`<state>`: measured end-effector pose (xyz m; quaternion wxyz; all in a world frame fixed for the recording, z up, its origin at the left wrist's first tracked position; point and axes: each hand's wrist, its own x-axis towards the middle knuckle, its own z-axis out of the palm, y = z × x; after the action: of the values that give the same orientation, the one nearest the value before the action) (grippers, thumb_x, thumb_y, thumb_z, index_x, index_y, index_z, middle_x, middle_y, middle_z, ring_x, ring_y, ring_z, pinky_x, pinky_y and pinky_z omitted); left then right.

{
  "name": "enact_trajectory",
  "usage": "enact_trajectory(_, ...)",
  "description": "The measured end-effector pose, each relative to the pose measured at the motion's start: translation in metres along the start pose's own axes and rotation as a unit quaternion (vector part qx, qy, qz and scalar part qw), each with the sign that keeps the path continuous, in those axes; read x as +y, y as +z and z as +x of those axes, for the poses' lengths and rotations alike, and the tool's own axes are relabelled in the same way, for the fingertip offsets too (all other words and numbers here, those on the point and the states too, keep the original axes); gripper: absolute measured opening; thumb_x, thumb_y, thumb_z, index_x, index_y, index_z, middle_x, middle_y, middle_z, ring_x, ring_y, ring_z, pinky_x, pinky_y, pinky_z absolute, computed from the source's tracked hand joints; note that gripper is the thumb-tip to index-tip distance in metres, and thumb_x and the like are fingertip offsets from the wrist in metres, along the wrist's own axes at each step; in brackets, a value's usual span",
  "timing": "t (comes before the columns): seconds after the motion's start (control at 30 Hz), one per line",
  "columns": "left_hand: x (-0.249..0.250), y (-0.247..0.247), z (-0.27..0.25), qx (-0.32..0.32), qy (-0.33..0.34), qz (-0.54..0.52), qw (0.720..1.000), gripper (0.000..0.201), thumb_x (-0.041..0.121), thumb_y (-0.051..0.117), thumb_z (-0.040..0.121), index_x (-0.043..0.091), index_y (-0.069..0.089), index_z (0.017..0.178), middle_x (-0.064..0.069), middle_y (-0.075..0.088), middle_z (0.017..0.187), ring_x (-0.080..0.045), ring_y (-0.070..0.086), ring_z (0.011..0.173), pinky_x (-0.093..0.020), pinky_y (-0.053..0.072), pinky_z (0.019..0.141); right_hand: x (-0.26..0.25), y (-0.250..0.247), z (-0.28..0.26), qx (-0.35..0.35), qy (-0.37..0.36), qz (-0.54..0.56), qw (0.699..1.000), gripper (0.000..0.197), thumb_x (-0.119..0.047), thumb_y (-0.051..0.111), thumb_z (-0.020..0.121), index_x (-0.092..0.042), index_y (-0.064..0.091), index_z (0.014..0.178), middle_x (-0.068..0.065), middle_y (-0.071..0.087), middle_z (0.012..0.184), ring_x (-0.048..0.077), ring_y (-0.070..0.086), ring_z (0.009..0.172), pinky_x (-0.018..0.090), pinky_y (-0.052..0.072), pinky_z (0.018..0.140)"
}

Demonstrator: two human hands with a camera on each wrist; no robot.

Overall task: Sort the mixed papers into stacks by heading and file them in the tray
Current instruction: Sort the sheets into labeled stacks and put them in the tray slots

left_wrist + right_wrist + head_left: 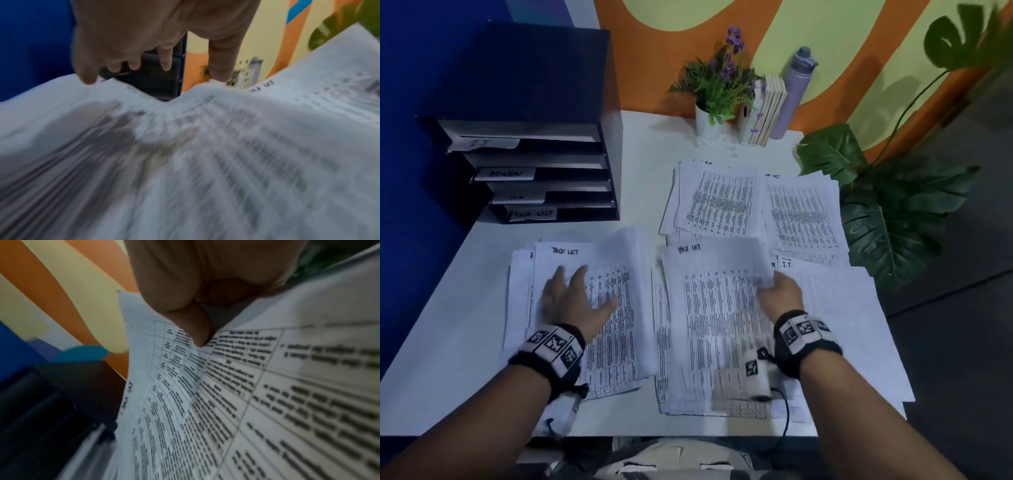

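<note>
Left hand (571,298) lies flat on one Task List stack (599,346); right hand (779,291) pinches one sheet (709,308) off a second; beyond, a four-slot tray (571,137).

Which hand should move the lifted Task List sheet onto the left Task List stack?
Right, probably. The right hand already pinches the lifted sheet at its right edge, thumb on top in the right wrist view. The left hand lies flat, fingers spread, on the left stack, steadying it.

Matt printed paper sheets (715,308), smooth white table (465,342)
</note>
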<state>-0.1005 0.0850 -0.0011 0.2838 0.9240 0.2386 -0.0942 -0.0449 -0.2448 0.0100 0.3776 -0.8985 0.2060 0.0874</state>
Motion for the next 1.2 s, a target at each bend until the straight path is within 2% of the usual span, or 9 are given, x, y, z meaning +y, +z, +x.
enact_trajectory(0.13, 0.069, -0.006, -0.002, -0.112, 0.087, -0.199, 0.97, 0.082, 0.051, 0.057, 0.089, 0.03, 0.01, 0.153, 0.008, 0.007, 0.16, -0.018, 0.015, 0.146, -0.048, 0.021, 0.118, -0.043, -0.043, 0.007, 0.001, -0.059, 0.094, 0.994, 0.024, -0.005, 0.056, 0.092, -0.008, 0.056, 0.116, 0.004, 0.059, 0.095, 0.024, 0.061, 0.093, 0.03, 0.053, 0.076)
enact_trajectory(0.27, 0.113, 0.005, -0.004, -0.164, 0.086, -0.362, 0.914, 0.072, 0.036, 0.07, 0.084, 0.037, 0.027, 0.142, 0.013, 0.051, 0.136, -0.015, 0.049, 0.126, -0.047, 0.037, 0.109, -0.067, -0.054, 0.018, -0.026, -0.085, 0.19, 0.978, 0.052, -0.02, 0.065, 0.085, -0.007, 0.048, 0.133, 0.005, 0.061, 0.119, 0.028, 0.058, 0.116, 0.047, 0.048, 0.101)
enact_trajectory(0.37, 0.127, 0.014, 0.001, -0.065, 0.07, -0.349, 0.932, 0.053, 0.015, 0.063, 0.091, 0.026, 0.036, 0.134, 0.009, 0.057, 0.126, -0.016, 0.054, 0.117, -0.042, 0.041, 0.106, -0.06, -0.055, 0.02, -0.029, -0.112, 0.229, 0.967, 0.046, -0.022, 0.063, 0.088, -0.014, 0.049, 0.131, 0.002, 0.062, 0.11, 0.023, 0.061, 0.105, 0.045, 0.052, 0.094)
enact_trajectory(0.47, 0.137, 0.015, 0.009, -0.01, 0.042, -0.371, 0.928, 0.05, 0.014, 0.061, 0.093, 0.024, 0.037, 0.136, 0.003, 0.055, 0.132, -0.021, 0.054, 0.12, -0.041, 0.042, 0.105, -0.032, -0.054, 0.015, -0.111, -0.113, 0.19, 0.969, 0.044, -0.014, 0.057, 0.094, -0.025, 0.044, 0.135, -0.005, 0.059, 0.102, 0.016, 0.061, 0.09, 0.026, 0.054, 0.071)
enact_trajectory(0.53, 0.144, 0.018, 0.01, -0.025, 0.044, -0.392, 0.919, 0.056, 0.011, 0.058, 0.094, 0.026, 0.032, 0.141, 0.009, 0.052, 0.132, -0.016, 0.053, 0.119, -0.034, 0.042, 0.1, -0.014, -0.048, 0.016, -0.14, -0.104, 0.183, 0.967, 0.053, -0.003, 0.054, 0.093, -0.034, 0.039, 0.133, -0.001, 0.058, 0.103, 0.016, 0.061, 0.08, 0.022, 0.053, 0.06)
enact_trajectory(0.6, 0.151, 0.025, 0.008, -0.071, 0.056, -0.412, 0.907, 0.062, 0.004, 0.052, 0.096, 0.032, 0.024, 0.145, 0.012, 0.044, 0.132, -0.006, 0.05, 0.115, -0.028, 0.044, 0.093, -0.004, -0.05, 0.029, -0.069, -0.081, 0.209, 0.972, 0.059, 0.005, 0.049, 0.091, -0.044, 0.037, 0.121, 0.004, 0.054, 0.109, 0.021, 0.063, 0.081, 0.035, 0.058, 0.064)
enact_trajectory(0.7, 0.147, 0.04, 0.006, -0.102, 0.068, -0.336, 0.934, 0.068, 0.011, 0.055, 0.096, 0.032, 0.019, 0.149, 0.004, 0.037, 0.148, -0.015, 0.044, 0.129, -0.03, 0.041, 0.097, 0.005, -0.073, 0.066, 0.069, -0.053, 0.213, 0.973, 0.046, 0.005, 0.045, 0.09, -0.038, 0.04, 0.107, 0.0, 0.051, 0.104, 0.03, 0.062, 0.087, 0.046, 0.057, 0.075)
enact_trajectory(0.87, 0.122, 0.053, 0.008, -0.025, 0.087, -0.161, 0.983, 0.066, 0.021, 0.062, 0.092, 0.026, 0.029, 0.148, 0.0, 0.023, 0.155, -0.024, 0.035, 0.138, -0.047, 0.032, 0.113, 0.024, -0.125, 0.135, 0.192, -0.03, 0.128, 0.973, 0.028, 0.003, 0.041, 0.091, -0.019, 0.056, 0.098, 0.007, 0.058, 0.086, 0.023, 0.057, 0.066, 0.023, 0.042, 0.05)
enact_trajectory(1.2, 0.055, 0.038, 0.015, 0.036, 0.0, -0.054, 0.998, 0.065, 0.018, 0.062, 0.091, 0.016, 0.032, 0.148, -0.008, 0.013, 0.159, -0.026, 0.024, 0.143, -0.037, 0.02, 0.118, 0.051, -0.131, 0.196, 0.133, 0.026, 0.007, 0.991, 0.042, 0.004, 0.041, 0.089, -0.023, 0.058, 0.116, 0.016, 0.06, 0.114, 0.027, 0.059, 0.078, 0.028, 0.047, 0.055)
